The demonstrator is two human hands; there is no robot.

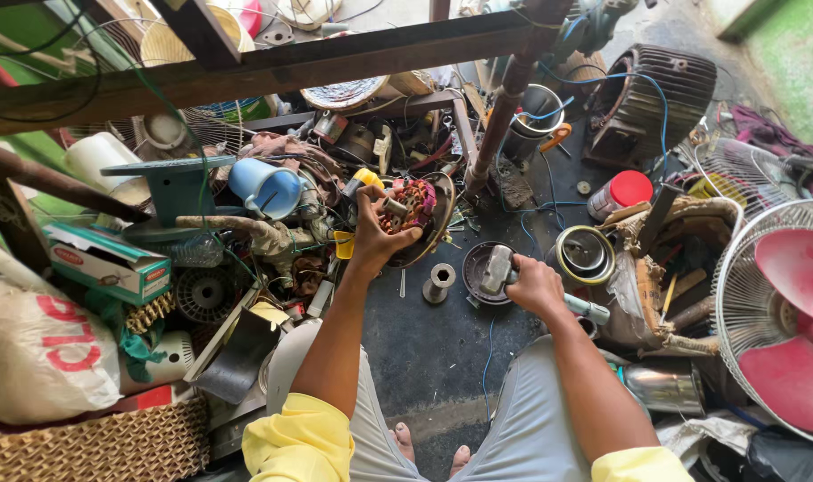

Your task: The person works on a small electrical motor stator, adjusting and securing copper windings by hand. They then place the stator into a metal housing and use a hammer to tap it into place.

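L hand point(377, 234) pinching the motor stator point(407, 206) at its rim, held up over the dark floor point(424, 348). R hand point(533, 284) closed round a hammer point(506, 272). Stator likely heavy, rigid; copper windings fragile, so grip the steel core. Looks reddish, round, coil-wound, shaft at centre.

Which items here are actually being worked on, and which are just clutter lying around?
In hand:
- left hand grips the fan motor with copper windings
- right hand holds a hammer over a round metal part

Lying about:
- blue cup
- red-lidded jar
- pink-bladed fan
- small metal cylinder
- green box
- woven basket
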